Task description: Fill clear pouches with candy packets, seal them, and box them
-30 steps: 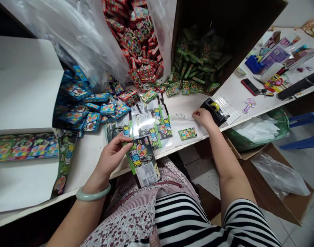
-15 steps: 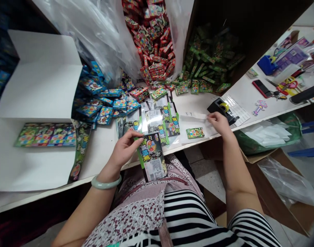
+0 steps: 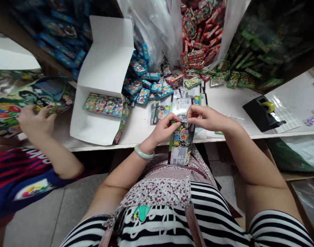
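Note:
A flat printed packet (image 3: 182,139), black and green with a barcode panel, stands tilted at the table edge in front of my apron. My left hand (image 3: 163,132) is closed, pinching its upper edge between thumb and fingers. At the same edge, my right hand (image 3: 204,118) pinches too, fingertips almost touching the left ones. Whether a small piece lies between the right fingertips is too fine to make out. Behind my hands lie several similar flat packets (image 3: 158,113) on the table. A small green candy box (image 3: 218,132) is mostly hidden under my right forearm.
Loose blue candy boxes (image 3: 143,96), red boxes (image 3: 198,55) and green boxes (image 3: 239,79) pile up behind. To the left stands an open white carton (image 3: 92,132). A black tape dispenser (image 3: 260,113) is at right. Another person's hand (image 3: 36,123) touches a large printed box at far left.
My right hand has left the white strip by the tape dispenser and come to the packet's upper edge. The view has swung left, bringing another person's arm into sight.

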The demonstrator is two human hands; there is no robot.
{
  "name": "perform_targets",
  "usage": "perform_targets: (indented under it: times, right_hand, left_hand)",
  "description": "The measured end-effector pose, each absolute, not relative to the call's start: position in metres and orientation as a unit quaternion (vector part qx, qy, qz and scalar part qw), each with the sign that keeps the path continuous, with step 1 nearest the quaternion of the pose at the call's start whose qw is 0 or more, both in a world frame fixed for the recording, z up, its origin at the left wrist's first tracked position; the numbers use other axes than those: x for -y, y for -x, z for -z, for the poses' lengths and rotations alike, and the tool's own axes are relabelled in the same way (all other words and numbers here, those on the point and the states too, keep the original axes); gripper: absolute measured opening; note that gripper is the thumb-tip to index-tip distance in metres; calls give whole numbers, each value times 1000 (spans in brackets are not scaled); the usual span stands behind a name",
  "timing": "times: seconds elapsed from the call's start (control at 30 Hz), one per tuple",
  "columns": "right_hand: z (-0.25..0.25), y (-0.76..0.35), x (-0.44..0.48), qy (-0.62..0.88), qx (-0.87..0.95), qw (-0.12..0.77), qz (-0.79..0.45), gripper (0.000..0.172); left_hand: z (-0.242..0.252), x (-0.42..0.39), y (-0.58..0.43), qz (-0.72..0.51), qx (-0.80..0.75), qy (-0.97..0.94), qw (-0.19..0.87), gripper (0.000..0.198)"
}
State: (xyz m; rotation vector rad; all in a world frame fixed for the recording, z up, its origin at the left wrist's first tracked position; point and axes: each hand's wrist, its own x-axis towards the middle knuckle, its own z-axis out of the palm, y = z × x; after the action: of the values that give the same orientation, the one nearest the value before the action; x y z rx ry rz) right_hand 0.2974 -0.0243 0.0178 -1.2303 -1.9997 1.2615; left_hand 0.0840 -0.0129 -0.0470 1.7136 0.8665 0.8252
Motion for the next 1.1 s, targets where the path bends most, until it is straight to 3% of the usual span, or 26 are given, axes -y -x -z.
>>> perform_targets:
  times: [0.17, 0.53, 0.7, 0.83, 0.93, 1.03, 1.1]
  right_hand:
    - [-6, -293, 11, 466, 713, 201, -484, 10]
    - [9, -286, 7, 555, 600, 243, -523, 18]
    - [19, -286, 11, 527, 439, 183, -704, 20]
    - [16, -291, 20, 522, 398, 251, -712, 27]
    - [14, -298, 24, 534, 385, 339, -672, 37]
    - [18, -301, 28, 548, 376, 385, -641, 44]
    - [25, -299, 32, 552, 377, 390, -633, 47]
  left_hand:
    - [51, 11, -82, -353, -347, -705, 508, 21]
    - [64, 14, -93, -416, -358, -708, 445, 16]
    - [72, 29, -84, -379, -333, -650, 568, 40]
    - [58, 44, -56, -301, -280, -654, 635, 49]
    - [27, 42, -13, -409, -334, -670, 522, 49]
    - [-1, 26, 43, -564, -412, -659, 280, 42]
    - [-5, 9, 78, -586, -439, -670, 122, 40]
